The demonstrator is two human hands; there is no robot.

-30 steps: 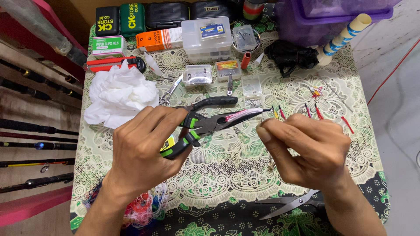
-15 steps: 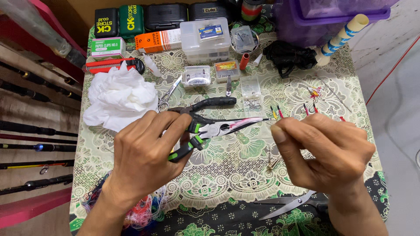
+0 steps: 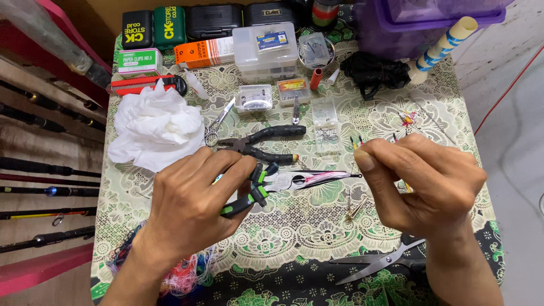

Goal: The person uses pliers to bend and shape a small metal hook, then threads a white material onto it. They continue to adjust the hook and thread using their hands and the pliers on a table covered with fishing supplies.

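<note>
Since the earlier frame, green-handled pliers (image 3: 266, 184) are being lowered slightly while clamped in the left hand (image 3: 195, 207), long axis pointing rightward at a small lure piece (image 3: 358, 143) being pinched above the tabletop (image 3: 294, 226) by the nearer right hand (image 3: 422, 181).

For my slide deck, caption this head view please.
Left hand grips green-handled long-nose pliers; right hand pinches something tiny.

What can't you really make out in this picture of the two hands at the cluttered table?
- Head view: what the right hand pinches is too small and covered by its fingertips.
- The tip of the long-nose pliers in the left hand is thin; whether it bites anything is unclear.
- The scissors have their handles hidden behind the right wrist.
- The purple tub is cut off by the top edge.
</note>
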